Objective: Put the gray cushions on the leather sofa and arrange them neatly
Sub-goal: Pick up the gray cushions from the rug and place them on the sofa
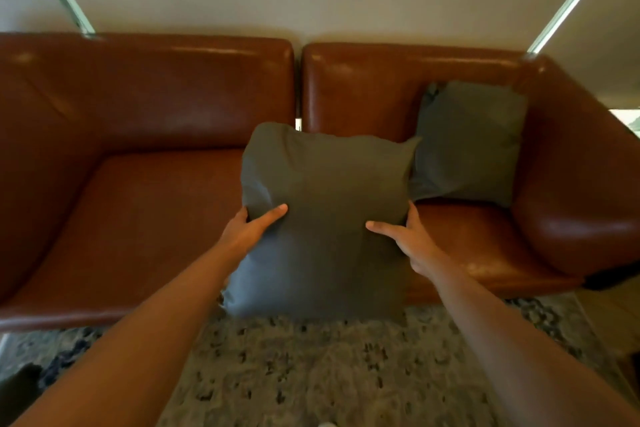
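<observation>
Plain pale wall behind, brown leather sofa (pixel 156 204) spanning the head view, patterned shaggy rug (pixel 311 367) along the near edge. One gray cushion (pixel 471 142) already in place: propped upright in the far right corner of the seat, leaning on the backrest and just beside the right armrest. Second gray cushion (pixel 322 218) held in mid-air over the near edge of the seat, around the middle, overlapping the first in view but whether touching it cannot be told. Left hand (pixel 249 232) closed on its left edge, thumb across the front, fingers hidden behind; right hand (pixel 412 239) likewise clamped on the right edge, so both grips full of the same cushion. Roughly halfway by this evidence: one set down, one not yet landed. Left to do, probably: seat it against the backrest, then square both. Left half of the seat bare; no further cushions visible.
</observation>
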